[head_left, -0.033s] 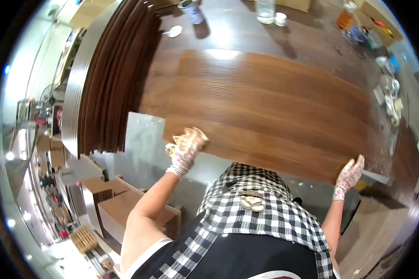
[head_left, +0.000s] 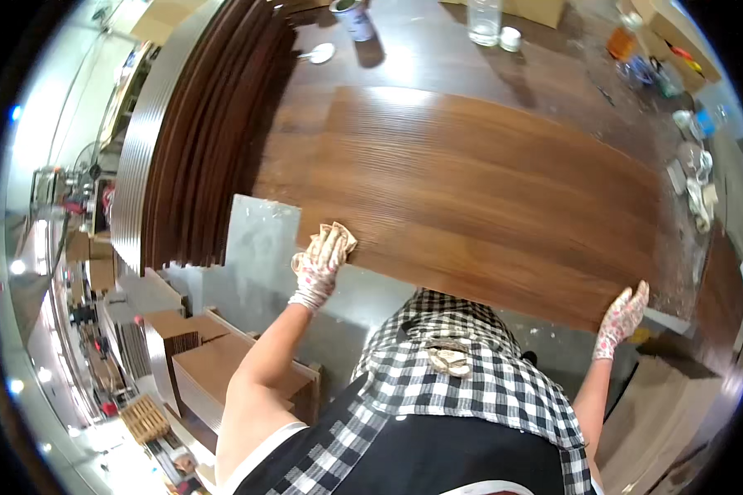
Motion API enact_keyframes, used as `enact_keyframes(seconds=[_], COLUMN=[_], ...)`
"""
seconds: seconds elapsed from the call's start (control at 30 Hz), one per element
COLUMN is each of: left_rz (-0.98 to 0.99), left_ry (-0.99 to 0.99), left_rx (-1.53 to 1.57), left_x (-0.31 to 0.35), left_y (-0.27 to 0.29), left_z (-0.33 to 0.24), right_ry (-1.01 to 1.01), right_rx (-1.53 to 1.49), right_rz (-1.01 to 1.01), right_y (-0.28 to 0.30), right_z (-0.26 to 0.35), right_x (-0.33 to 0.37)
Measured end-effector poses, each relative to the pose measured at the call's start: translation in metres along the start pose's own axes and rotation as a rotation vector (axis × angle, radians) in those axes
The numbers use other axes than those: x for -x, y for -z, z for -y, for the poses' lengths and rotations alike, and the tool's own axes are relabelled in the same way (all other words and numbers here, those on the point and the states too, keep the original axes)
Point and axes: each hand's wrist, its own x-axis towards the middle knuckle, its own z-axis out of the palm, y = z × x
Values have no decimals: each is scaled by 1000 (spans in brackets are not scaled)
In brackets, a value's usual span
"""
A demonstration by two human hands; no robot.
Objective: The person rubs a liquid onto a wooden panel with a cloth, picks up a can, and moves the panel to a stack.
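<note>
Now | tan cloth (head_left: 349, 238) beneath left fingers (head_left: 328, 247) | brown board (head_left: 487, 198) beside right fingers (head_left: 636, 302)

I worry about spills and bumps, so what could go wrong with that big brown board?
The near edge of the board seems to reach past the table, so pressing hard there might tip it. The left hand has a tan cloth right at a corner, so it could slip off. And a tin stands beyond the board; if the board were pushed that way, the tin might get knocked over.
</note>
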Motion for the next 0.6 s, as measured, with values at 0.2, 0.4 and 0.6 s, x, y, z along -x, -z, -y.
enact_keyframes(seconds=[0.2,0.4,0.6], left_rz=[-340,-316,-367], left_ry=[800,118,310], left_rx=[731,339,323], left_x=[72,-67,-119], left_y=[35,36,-14], left_z=[110,40,109], right_ry=[39,42,23], right_rx=[16,-26,78], right_rz=[83,-70,-164], right_y=[5,-96,-111], right_z=[-16,-24,-22], right_x=[5,19,6])
